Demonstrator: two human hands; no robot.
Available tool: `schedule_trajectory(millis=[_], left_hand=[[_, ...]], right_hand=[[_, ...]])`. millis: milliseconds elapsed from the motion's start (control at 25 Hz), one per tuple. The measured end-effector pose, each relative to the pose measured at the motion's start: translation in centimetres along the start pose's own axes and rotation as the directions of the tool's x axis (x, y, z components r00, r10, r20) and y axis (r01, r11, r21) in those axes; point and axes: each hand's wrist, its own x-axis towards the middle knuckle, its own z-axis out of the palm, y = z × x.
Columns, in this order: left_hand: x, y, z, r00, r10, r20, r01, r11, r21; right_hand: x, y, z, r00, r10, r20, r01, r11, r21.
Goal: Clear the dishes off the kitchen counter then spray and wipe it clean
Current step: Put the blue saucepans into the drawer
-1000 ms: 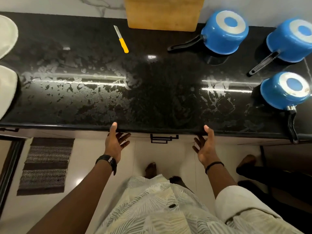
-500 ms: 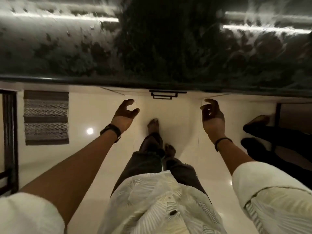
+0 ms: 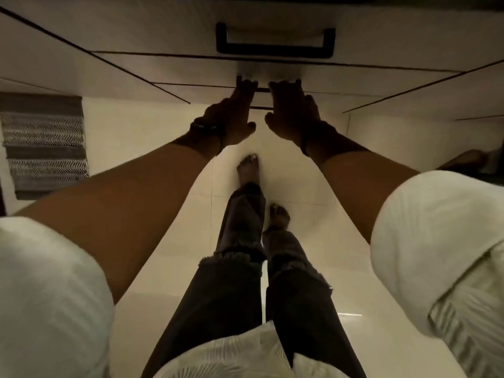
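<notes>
**Both hands on the lower drawer handle**

Two black handles show on the white drawer fronts: the upper handle (image 3: 275, 40) at 12 o'clock and, below it, the lower handle (image 3: 262, 90). The left hand (image 3: 234, 115) and right hand (image 3: 293, 113) sit side by side with fingers hooked over the lower handle and thumbs splayed. One striped mat (image 3: 43, 145) lies at 9 o'clock. Only the dark edge of the surface (image 3: 409, 0) shows, at 12 o'clock, above both hands.
</notes>
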Motion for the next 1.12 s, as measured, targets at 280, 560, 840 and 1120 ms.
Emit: schedule_trajectory(millis=[280, 560, 840, 1120], left_hand=[[-0.7, 2.2, 2.7, 0.986, -0.151, -0.062, 0.139, 0.976, -0.166], [-13.4, 3.1, 3.0, 0.896, 0.064, -0.44, -0.133, 0.983, -0.127], [-20.8, -4.5, 8.2, 0.932, -0.245, -0.269, 0.29, 0.946, 0.143], [-26.7, -2.4, 14.9, 0.911, -0.365, -0.19, 0.388, 0.916, 0.1]], right_hand=[[-1.8, -1.0, 3.8, 0.993, 0.102, -0.064, -0.099, 0.994, 0.04], [-14.2, -1.5, 3.8, 0.873, -0.012, -0.488, 0.155, 0.955, 0.254], [-23.0, 7.3, 5.9, 0.956, 0.136, -0.26, -0.161, 0.984, -0.08], [-30.2, 6.8, 11.3, 0.973, 0.092, -0.214, -0.115, 0.989, -0.097]])
